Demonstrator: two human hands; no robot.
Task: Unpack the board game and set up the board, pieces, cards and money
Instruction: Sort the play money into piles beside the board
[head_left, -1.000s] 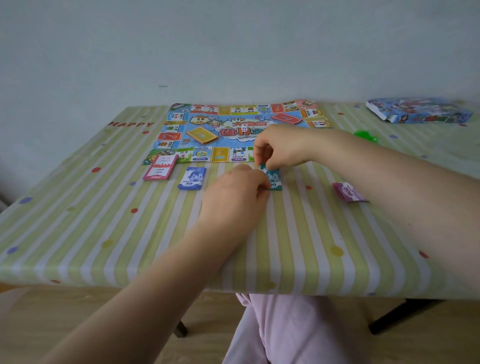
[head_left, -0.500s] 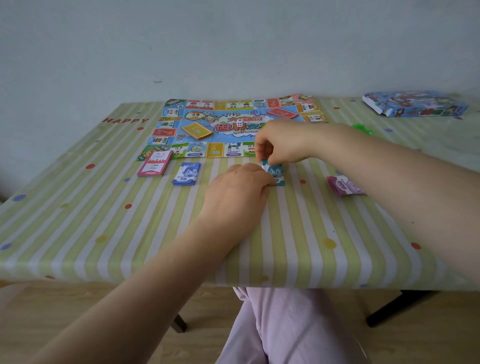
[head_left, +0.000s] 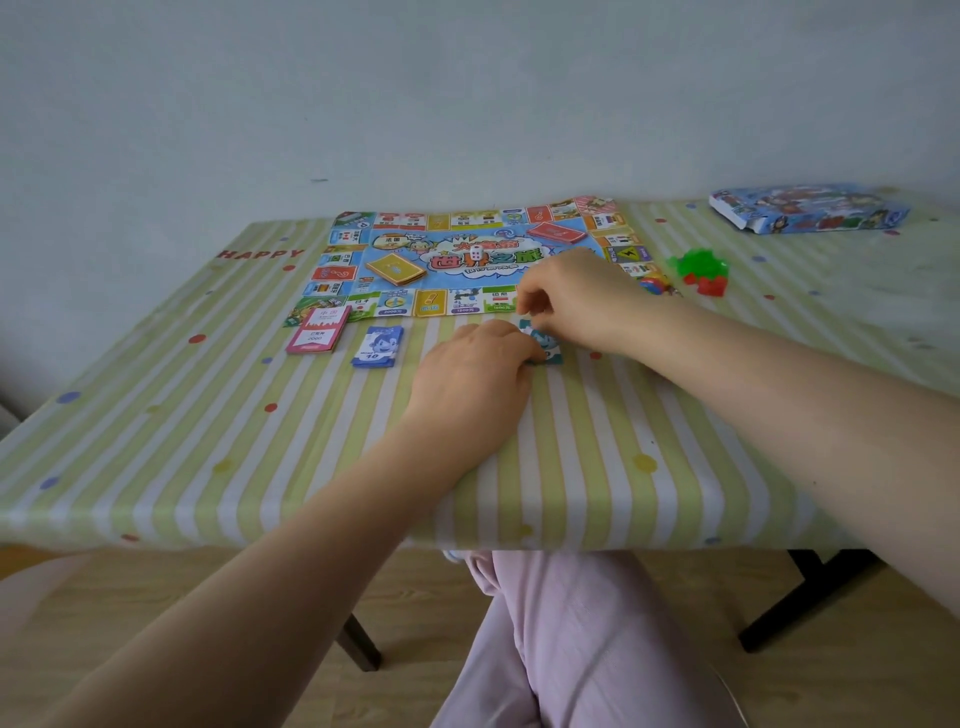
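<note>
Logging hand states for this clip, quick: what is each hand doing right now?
Left hand: fingers curled, pinching the near edge of the teal money stack.
Right hand: fingers curled, pinching the far end of the same stack.

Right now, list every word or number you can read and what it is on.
"HAPPY": tablecloth, red letters at the far left.
"10": blue note stack.
"2000": pink card stack, faint.
Board: Chinese title and square labels, too blurred to read surely.
Teal notes under both hands: number hidden.
Box: print too small.
</note>
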